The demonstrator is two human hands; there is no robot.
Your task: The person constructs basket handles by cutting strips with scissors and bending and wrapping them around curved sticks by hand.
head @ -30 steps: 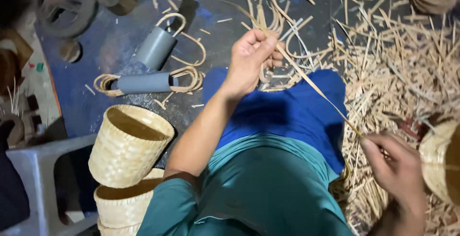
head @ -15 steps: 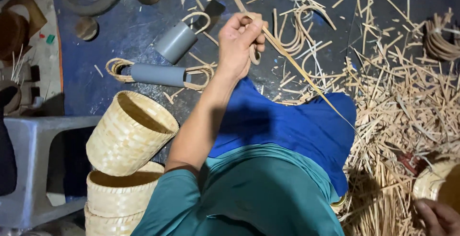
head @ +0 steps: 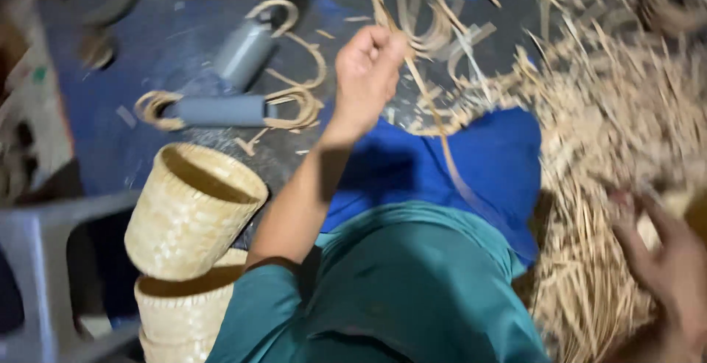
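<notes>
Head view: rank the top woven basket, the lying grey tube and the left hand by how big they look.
1. Top woven basket, clearly largest, though it sits nearer the camera.
2. and 3. Lying grey tube and left hand, fisted on a long strip: the tube is longer, the hand bulkier, so no firm ranking.

Left hand [head: 367, 76] pulled strip [head: 434, 124] farther out, right hand [head: 666, 260] back in view

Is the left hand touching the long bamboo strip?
Touching. The head view shows the left hand closed in a fist around the bamboo strip, which runs out above the knuckles and down past the wrist over the blue cloth.
</notes>
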